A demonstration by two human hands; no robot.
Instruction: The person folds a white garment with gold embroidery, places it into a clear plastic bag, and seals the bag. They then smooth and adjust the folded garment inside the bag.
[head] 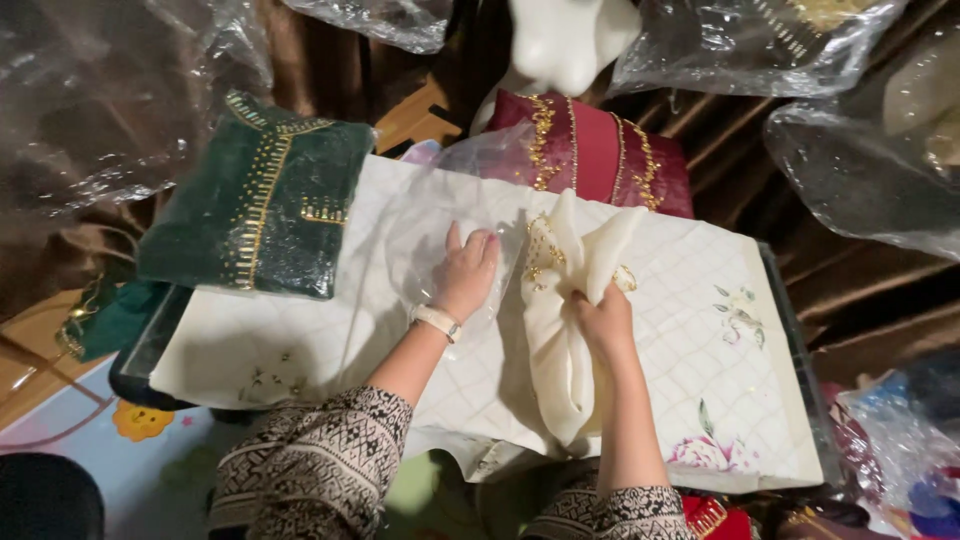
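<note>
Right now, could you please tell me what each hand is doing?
Left hand: open, flat on the clear plastic bag.
Right hand: closed, gripping the cream cloth.

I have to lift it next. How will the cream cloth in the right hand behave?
The cream cloth probably flops: it droops in folds from the right hand. It looks thin, so likely light. Its gold beading might snag or weigh down that end.

Cream garment [565, 340]: soft matt cloth, gold bead trim. Beneath it, quilted cover [700, 330]: matt cream fabric, printed flowers. Left of garment, clear bag [440, 240]: thin glossy plastic. Further left, green cushion [265, 200]: velvet under shiny plastic wrap.
</note>
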